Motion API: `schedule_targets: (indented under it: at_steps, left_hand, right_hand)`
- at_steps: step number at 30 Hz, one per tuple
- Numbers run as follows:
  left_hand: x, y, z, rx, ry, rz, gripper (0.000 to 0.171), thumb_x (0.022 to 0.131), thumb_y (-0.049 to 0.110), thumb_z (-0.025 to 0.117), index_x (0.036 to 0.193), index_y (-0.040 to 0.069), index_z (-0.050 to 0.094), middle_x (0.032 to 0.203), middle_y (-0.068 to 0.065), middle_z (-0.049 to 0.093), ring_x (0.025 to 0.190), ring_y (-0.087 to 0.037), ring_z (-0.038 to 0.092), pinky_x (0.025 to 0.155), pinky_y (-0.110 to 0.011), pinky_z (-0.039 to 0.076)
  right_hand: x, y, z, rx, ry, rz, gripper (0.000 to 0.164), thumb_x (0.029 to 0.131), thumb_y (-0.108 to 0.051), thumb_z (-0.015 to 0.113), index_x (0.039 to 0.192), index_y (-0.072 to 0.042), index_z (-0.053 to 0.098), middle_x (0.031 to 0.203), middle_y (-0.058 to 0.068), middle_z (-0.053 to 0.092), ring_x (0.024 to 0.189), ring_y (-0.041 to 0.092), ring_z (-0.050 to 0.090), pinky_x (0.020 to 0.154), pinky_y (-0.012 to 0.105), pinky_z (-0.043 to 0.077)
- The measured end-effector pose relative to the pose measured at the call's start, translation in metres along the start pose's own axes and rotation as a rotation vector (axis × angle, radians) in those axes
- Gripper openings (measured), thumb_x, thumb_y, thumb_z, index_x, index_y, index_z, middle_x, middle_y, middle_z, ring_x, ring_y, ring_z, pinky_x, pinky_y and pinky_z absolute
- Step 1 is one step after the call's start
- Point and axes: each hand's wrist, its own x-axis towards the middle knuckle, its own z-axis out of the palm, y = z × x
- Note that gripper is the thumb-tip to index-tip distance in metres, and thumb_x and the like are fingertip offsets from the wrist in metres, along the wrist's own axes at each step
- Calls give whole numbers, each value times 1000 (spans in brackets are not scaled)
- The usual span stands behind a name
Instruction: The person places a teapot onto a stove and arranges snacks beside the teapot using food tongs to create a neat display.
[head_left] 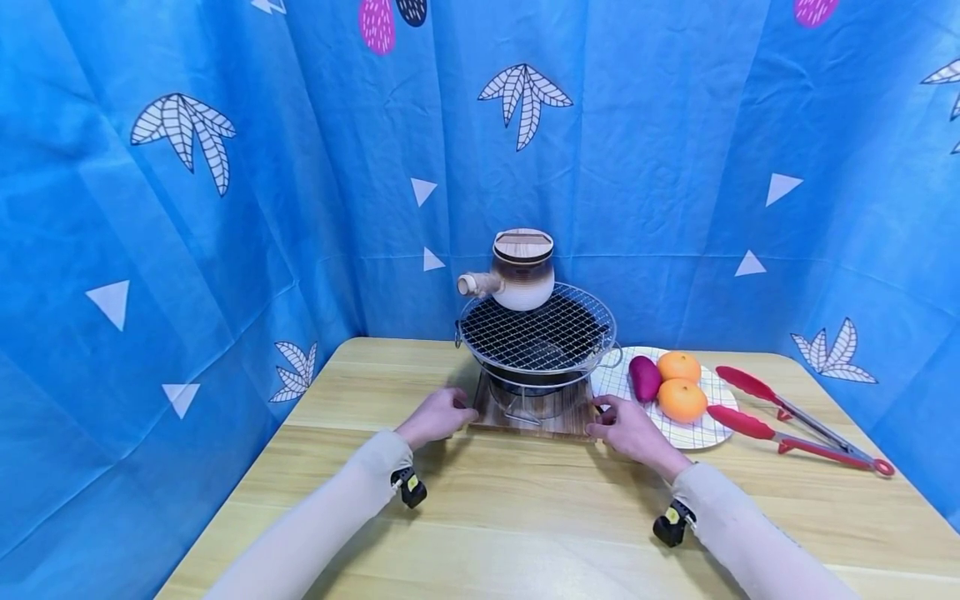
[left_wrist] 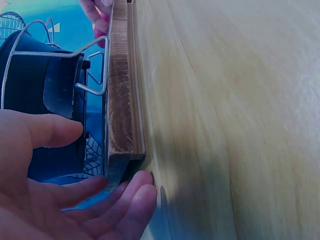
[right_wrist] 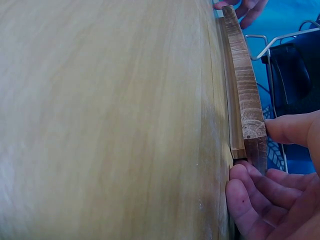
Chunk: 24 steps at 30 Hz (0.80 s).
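A round tabletop grill (head_left: 536, 337) with a wire mesh top stands on a dark wooden board (head_left: 543, 421). On the mesh sits a side-handled clay teapot (head_left: 522, 279) with a wooden lid. My left hand (head_left: 438, 414) is at the board's front left corner; in the left wrist view its thumb (left_wrist: 57, 131) stands apart from the top, with the other fingers by the end face. At the opposite end, my right hand (head_left: 628, 429) pinches the board's front right corner, thumb (right_wrist: 290, 128) against the top and fingers curled low at the end.
Right of the grill, a checked plate (head_left: 712, 437) holds two oranges (head_left: 681, 400) and a purple oval vegetable or fruit (head_left: 645, 379). Red-tipped tongs (head_left: 813, 433) lie open at the table's right side. A blue curtain (head_left: 637, 167) hangs behind and around the wooden table (head_left: 510, 517).
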Motion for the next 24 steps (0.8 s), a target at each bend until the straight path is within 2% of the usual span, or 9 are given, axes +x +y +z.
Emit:
schedule_targets:
  at_steps: [5, 12, 24]
  left_hand:
    - [2, 1, 3, -120, -38, -30, 62, 88, 17, 70, 139, -9, 46, 85, -16, 69, 59, -16, 58, 54, -29, 55]
    - [3, 2, 6, -162, -33, -49, 59, 88, 13, 70, 137, -11, 47, 90, -17, 70, 71, -22, 68, 63, -32, 61]
    - [10, -3, 10, -235, -49, -53, 59, 86, 7, 70, 136, -14, 46, 100, -20, 68, 68, -22, 70, 65, -32, 63]
  right_hand:
    - [0, -1, -1, 1, -3, 3, 55, 88, -15, 74, 136, 3, 54, 102, 14, 71, 82, 19, 66, 67, 30, 57]
    - [1, 0, 0, -4, -3, 8, 55, 88, -16, 74, 136, 3, 54, 100, 12, 71, 80, 18, 65, 67, 30, 57]
    - [0, -1, 0, 15, -16, 8, 58, 88, -15, 74, 138, 4, 53, 99, 14, 71, 78, 19, 65, 64, 29, 57]
